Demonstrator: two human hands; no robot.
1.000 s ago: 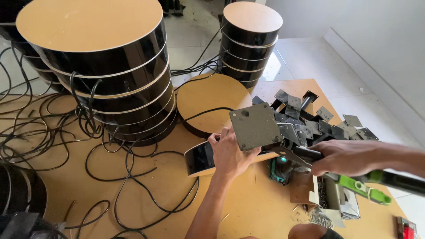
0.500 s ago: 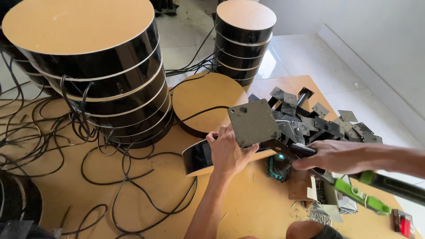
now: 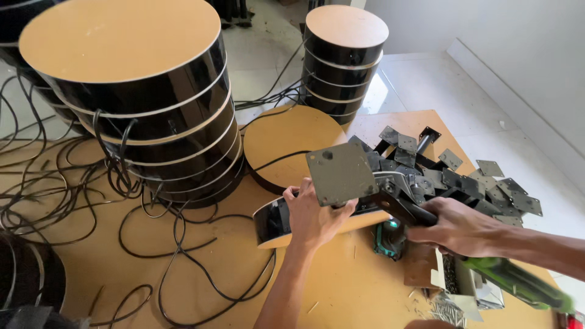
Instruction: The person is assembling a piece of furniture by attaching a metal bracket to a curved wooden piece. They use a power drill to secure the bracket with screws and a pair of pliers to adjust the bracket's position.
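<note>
Loose black cables (image 3: 91, 201) are spread over the fibreboard worktop (image 3: 201, 274) at left, beside a tall stack of black-rimmed round discs (image 3: 134, 103). At centre, the left hand (image 3: 314, 213) is closed on a black-edged disc (image 3: 274, 220) lying just in front of it, its fingers (image 3: 304, 194) curled round the rim. A grey square mounting plate (image 3: 341, 172) is held up just above that hand. The right hand (image 3: 460, 226) is wrapped round a dark bracket arm (image 3: 405, 210) joined to the plate; a heap of metal brackets (image 3: 463, 176) is seen behind, a green tool (image 3: 518, 283) at far right
</note>
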